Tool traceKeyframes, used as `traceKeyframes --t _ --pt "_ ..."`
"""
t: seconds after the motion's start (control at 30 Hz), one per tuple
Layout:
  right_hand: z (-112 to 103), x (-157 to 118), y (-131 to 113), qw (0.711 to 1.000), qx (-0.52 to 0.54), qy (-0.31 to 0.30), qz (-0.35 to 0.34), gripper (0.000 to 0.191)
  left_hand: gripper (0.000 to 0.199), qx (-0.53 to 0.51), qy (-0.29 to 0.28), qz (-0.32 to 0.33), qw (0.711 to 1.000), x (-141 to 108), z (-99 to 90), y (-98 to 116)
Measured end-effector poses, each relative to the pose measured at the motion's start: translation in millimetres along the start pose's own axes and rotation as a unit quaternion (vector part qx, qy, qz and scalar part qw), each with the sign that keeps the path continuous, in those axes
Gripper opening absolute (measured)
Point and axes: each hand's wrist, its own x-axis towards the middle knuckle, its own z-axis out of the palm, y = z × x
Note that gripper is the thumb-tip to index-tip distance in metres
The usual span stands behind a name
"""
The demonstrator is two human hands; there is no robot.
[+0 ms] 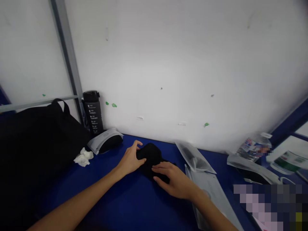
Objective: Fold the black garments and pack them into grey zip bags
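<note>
A soft black cloth piece with a rounded, padded-looking bulge (pixel 150 154) lies on the blue surface (pixel 130 199) in front of me. Its exact kind is hard to make out in the dark fabric. My left hand (pixel 131 160) curves loosely around its left edge, the thumb on the near face and the other fingers at the far side. On the right part of the cloth, my right hand (pixel 174 180) has its fingertips on top and its thumb lower down, with black fabric between them. The fingers partly cover the piece.
At left stand a large black bag (pixel 36 134), a dark bottle (pixel 92 112), a frosted pouch (pixel 106 141) with something black inside and crumpled tissue (pixel 83 157). Frosted bags (pixel 209 189) lie right, near another pouch (pixel 252 168) and a clear plastic bottle (pixel 250 147). A white wall (pixel 156 64) rises behind.
</note>
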Motion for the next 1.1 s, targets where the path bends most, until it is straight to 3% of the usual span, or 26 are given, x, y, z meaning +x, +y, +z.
traceKeyframes --t 0.17,0.3,0.47,0.7,0.9,1.1 --pt "0 2 -3 0.999 0.017 -0.041 -0.01 0.047 0.057 -0.082 0.045 0.108 0.99 -4 -0.6 16" --pt "1 4 -8 0.997 0.019 -0.066 -0.033 0.047 0.058 -0.104 0.024 0.2 0.974 -14 3.2 27" --pt "9 0 -4 0.998 -0.013 -0.061 -0.005 0.043 0.055 -0.116 -0.001 0.274 0.955 -21 8.1 29" --pt "1 0 -7 0.996 -0.002 -0.084 0.004 0.04 0.049 -0.099 -0.015 0.304 0.947 -18 7.3 26" --pt "-16 1 -4 0.994 0.056 -0.089 -0.026 0.033 0.049 -0.075 -0.037 0.291 0.953 -18 8.7 24" --pt "-14 1 0 0.995 0.055 -0.078 -0.022 0.031 0.041 -0.029 -0.079 0.287 0.954 -16 4.5 27"
